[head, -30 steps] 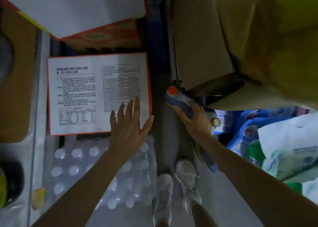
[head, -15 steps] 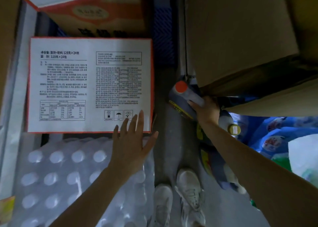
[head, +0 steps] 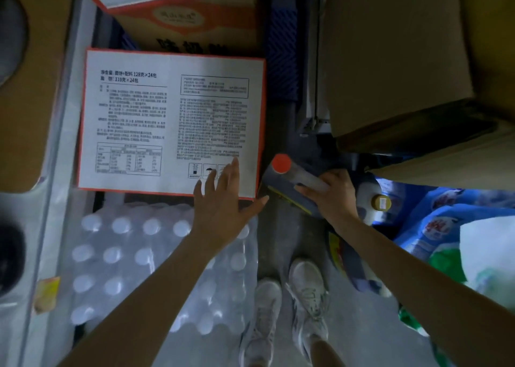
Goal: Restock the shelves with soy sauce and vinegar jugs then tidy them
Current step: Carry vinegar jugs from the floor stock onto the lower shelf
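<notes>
1. Both of your hands are in view. Your left hand (head: 223, 210) lies flat with its fingers (head: 233, 171) straight and spread apart, over the near right corner of the white carton (head: 156, 121). You cannot tell whether the palm actually presses on the card
2. Your right hand (head: 335, 196) has its fingers curled tight round the pale handle of the red-capped jug (head: 278, 184). The jug is tilted, with its cap pointing up toward the white carton's corner, and it sits over the strip of floor (head: 278, 238) between the cartons on either side
3. Two jugs can be counted by their caps. The yellow-capped jug (head: 381, 203) stands just beside your right wrist, partly hidden by it. Darker shapes with a yellow label run under your right forearm, too dim to name
4. The printed white carton is one box, and a single orange carton (head: 181, 24) lies beyond it, cut off at the top edge. The brown cartons (head: 390, 60) on the right are stacked, and their number is unclear
5. One shrink-wrapped bottle pack (head: 125, 255) sits below the white carton. Its round caps stand in rows, and your left arm covers some of them
6. Two white shoes (head: 308, 291) stand on the floor
7. Blue bags (head: 446, 227) at the right edge are cut off and blurred
</notes>
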Tool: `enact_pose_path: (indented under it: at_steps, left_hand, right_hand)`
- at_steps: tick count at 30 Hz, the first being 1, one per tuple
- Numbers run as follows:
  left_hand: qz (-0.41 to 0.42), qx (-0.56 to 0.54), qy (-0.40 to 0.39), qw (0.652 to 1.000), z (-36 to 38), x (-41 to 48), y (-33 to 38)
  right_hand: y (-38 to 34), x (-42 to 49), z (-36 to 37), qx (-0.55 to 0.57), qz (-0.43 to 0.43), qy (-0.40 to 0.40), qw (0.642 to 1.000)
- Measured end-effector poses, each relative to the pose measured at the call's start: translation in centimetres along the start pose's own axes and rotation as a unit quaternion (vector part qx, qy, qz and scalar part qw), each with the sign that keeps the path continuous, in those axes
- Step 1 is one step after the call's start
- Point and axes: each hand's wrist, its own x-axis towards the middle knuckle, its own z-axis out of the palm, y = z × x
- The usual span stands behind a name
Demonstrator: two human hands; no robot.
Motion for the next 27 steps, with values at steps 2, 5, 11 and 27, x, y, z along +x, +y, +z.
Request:
enact_pose_path:
  at_steps: [2, 5, 11, 27]
  left_hand:
    - [0.02, -0.003, -0.007, 1.0, -0.6, -0.4, 0.1]
    - [0.055, -0.015, 0.007, 0.998, -2.1, -1.1, 0.3]
    - [0.063, -0.077, -0.014, 0.995, -6.9, -3.3, 0.5]
    - [0.058, -0.332, -0.004, 0.941, -26.3, -10.3, 1.3]
  right_hand:
    - [-0.7, -1.6, -0.6, -0.001, -0.013, -0.003, 1.0]
    - [-2.0, -3.8, -2.1, -0.011, -0.036, -0.008, 0.999]
    - [-6.4, -7.4, -6.9, -0.004, -0.125, -0.021, 0.992]
    - [-24.5, -15.8, -23.5, 0.083, -0.318, -0.085, 0.941]
